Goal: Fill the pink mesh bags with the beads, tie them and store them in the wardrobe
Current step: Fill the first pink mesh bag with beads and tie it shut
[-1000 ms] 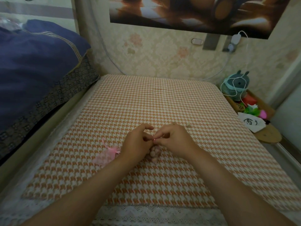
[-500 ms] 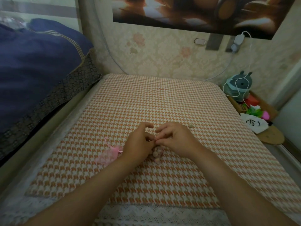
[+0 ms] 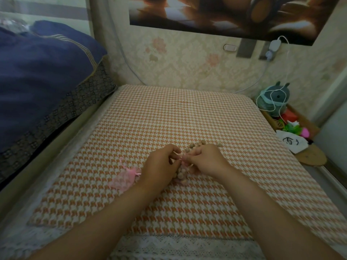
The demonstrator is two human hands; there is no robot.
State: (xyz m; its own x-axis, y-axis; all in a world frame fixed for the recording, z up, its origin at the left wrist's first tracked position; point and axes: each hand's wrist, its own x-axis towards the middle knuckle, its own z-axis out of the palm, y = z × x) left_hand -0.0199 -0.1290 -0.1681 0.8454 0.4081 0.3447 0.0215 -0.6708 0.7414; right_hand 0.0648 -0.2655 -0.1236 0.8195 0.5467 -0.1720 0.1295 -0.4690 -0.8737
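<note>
A pink mesh bag full of beige beads (image 3: 181, 172) hangs between my hands over the orange houndstooth mat (image 3: 169, 119). My left hand (image 3: 159, 166) and my right hand (image 3: 206, 160) both pinch its pink drawstring at the neck. A second pink mesh bag (image 3: 124, 176) with a ribbon bow lies flat on the mat just left of my left hand. A few loose beige beads (image 3: 201, 143) lie beyond my right hand's fingers.
A blue quilt (image 3: 41, 72) is piled on the bed at the left. At the right, a low wooden shelf (image 3: 311, 156) holds a plush toy (image 3: 276, 98), a white cable, a white pouch and small colourful items. The wallpapered wall stands behind the mat.
My hands have stayed at the bag's neck, working the drawstring. Loose beads beyond my right hand now show more.
</note>
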